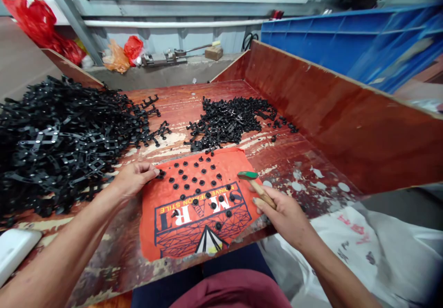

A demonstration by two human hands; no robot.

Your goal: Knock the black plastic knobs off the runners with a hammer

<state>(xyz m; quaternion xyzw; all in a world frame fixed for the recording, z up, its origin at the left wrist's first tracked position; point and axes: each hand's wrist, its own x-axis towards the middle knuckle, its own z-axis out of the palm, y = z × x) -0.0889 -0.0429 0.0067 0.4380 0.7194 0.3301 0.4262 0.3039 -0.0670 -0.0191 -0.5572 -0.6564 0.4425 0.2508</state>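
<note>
An orange printed cloth (228,160) lies flat in front of me, with several small round black plastic pieces (186,186) spread over it. At the cloth's left edge, my left hand (136,176) is closed, thumb and finger pinching a small black plastic part (160,174). My right hand (282,211) is wrapped round the pale wooden handle of a small tool (262,193). Its flat green head (248,175) points left, over the cloth's right edge. I cannot tell exactly what kind of tool it is.
A large heap of black linked plastic parts (69,137) fills the left of the worn red tabletop (180,98). Beyond the cloth sits a smaller black pile (231,121). A wooden side board (311,109) and blue crate (332,45) stand right; white sacks (349,248) lie below.
</note>
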